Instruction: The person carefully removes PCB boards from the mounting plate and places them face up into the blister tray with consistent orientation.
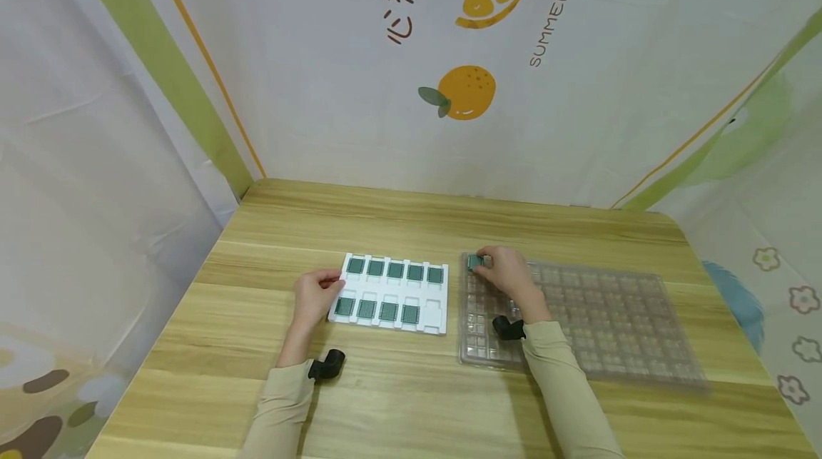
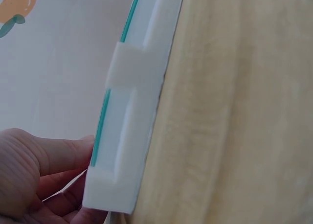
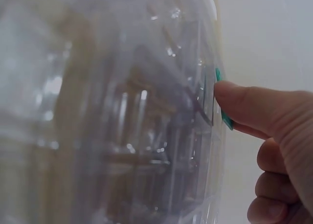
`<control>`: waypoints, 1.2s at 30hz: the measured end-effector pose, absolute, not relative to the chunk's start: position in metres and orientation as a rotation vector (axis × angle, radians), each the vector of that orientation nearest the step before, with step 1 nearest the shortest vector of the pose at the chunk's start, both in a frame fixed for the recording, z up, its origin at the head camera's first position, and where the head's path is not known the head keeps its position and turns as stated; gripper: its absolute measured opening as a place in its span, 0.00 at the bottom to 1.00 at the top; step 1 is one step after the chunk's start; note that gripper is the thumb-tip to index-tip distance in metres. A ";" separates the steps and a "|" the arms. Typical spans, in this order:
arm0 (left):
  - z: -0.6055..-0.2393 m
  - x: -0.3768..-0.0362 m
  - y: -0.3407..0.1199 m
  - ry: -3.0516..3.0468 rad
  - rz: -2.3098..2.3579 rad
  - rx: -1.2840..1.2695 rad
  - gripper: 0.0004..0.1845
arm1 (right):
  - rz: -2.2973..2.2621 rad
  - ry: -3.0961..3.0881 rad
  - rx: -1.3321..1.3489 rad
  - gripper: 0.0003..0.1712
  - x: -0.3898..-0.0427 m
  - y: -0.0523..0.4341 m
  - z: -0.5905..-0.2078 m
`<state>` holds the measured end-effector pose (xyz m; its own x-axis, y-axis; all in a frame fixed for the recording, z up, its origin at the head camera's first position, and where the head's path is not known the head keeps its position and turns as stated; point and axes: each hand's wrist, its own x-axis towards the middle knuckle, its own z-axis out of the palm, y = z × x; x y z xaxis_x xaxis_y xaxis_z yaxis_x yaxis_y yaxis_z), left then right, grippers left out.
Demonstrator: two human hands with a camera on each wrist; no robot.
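My right hand [image 1: 507, 272] pinches a small green circuit board [image 1: 474, 262] between thumb and fingers. It is at the far left corner pocket of a clear plastic tray [image 1: 616, 316]. In the right wrist view the green board [image 3: 226, 120] stands edge-on under the thumb, right at the tray's surface. My left hand [image 1: 316, 295] holds the left edge of a white tray [image 1: 392, 293], thumb on top, other fingers beneath in the left wrist view. Green boards [image 1: 395, 270] fill the white tray's far row; its near row has several more and a bare pocket [image 1: 433, 314] at the right end.
Both trays lie side by side on a wooden table [image 1: 385, 387], a narrow gap between them. A printed white curtain [image 1: 334, 88] hangs behind the table and at its sides. Black wrist cameras [image 1: 329, 365] sit on both sleeves.
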<state>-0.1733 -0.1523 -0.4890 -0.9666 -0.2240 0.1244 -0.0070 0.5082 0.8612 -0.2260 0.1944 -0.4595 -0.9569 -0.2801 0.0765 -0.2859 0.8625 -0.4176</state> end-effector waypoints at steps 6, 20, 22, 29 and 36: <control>-0.490 -0.173 -0.153 -2.525 -1.452 0.182 0.09 | 0.690 -3.013 0.448 0.18 -0.226 0.194 -0.460; -0.489 -0.173 -0.152 -2.524 -1.443 0.190 0.09 | 0.698 -2.988 0.475 0.19 -0.226 0.195 -0.463; -0.488 -0.173 -0.152 -2.525 -1.445 0.186 0.09 | 0.703 -2.984 0.478 0.19 -0.226 0.195 -0.463; -0.490 -0.170 -0.154 -2.406 -1.491 0.078 0.06 | 0.745 -2.987 0.463 0.19 -0.222 0.194 -0.461; -0.488 -0.173 -0.152 -2.484 -1.481 0.160 0.08 | 0.786 -2.936 0.495 0.18 -0.216 0.193 -0.460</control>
